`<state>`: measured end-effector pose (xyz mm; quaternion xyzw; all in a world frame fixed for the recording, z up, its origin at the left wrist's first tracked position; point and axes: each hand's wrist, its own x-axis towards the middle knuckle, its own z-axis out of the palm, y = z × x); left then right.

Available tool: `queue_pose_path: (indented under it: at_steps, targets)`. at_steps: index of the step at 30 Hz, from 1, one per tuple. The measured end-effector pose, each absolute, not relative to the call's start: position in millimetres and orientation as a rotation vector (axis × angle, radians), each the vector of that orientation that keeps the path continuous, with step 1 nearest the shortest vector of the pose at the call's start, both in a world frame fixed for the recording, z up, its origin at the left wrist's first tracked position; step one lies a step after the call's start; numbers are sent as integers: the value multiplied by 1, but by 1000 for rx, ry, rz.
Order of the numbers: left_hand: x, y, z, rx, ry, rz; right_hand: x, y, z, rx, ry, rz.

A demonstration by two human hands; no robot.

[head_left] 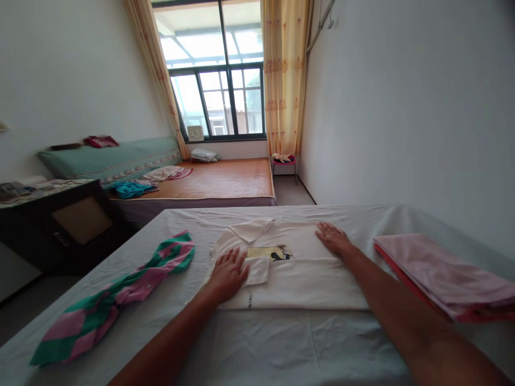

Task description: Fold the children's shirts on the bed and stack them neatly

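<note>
Both the left hand (228,272) and right hand (332,237) lie open, palms flat on the cream shirt (298,273) (striped garment (116,295) left of the left hand)

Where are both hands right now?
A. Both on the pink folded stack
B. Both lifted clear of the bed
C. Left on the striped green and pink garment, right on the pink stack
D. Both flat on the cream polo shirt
D: the left hand and the right hand lie palm-down on the cream polo shirt, with the striped garment and pink stack untouched at either side.
</note>
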<state>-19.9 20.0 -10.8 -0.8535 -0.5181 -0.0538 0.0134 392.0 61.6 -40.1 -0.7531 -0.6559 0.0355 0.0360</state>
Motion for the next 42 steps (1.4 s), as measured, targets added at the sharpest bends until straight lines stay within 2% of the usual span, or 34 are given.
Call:
queue_pose_path:
  at_steps: [6, 10, 12, 16, 18, 22, 25, 29, 31, 33, 35, 39, 42]
  targets:
    - [-16, 64, 28, -2731, -1587, -112, 419, 63, -64, -2345, -1904, -35]
    - [0, 91, 24, -2797, -1368, -139, 421, 68, -61, -2368, -1833, -45]
    - [9, 103, 20, -2851, -1430, -180, 427, 75, -55, -2403, -1779, -36]
    - [15, 134, 33, -2844, -1903, -812, 445, 95, -40, -2380, -1815, 6]
    - [11, 152, 48, -2791, -1997, -1114, 452, 104, -34, -2326, -1885, 68]
    - [1, 179, 77, -2761, -1970, -1636, 461, 116, -28, -2185, -1888, 184]
    - [-2, 185, 88, -2719, -1887, -1969, 461, 115, -23, -2121, -1727, 119]
    - [-10, 171, 95, -2766, -1726, -2486, 456, 99, -14, -1971, -1569, 122]
    - [-22, 154, 95, -2864, -1633, -2613, 455, 81, -8, -1820, -1521, 210]
    - [-39, 130, 92, -3005, -1600, -2512, 454, 57, -4, -1654, -1506, 328]
    - [-59, 102, 86, -3185, -1634, -2258, 454, 30, -2, -1538, -1536, 460]
    - [-93, 50, 68, -3633, -1801, -1339, 453, -17, -9, -1546, -1764, 652]
    - [-104, 32, 52, -3785, -1742, -887, 452, -34, -19, -1639, -1959, 631]
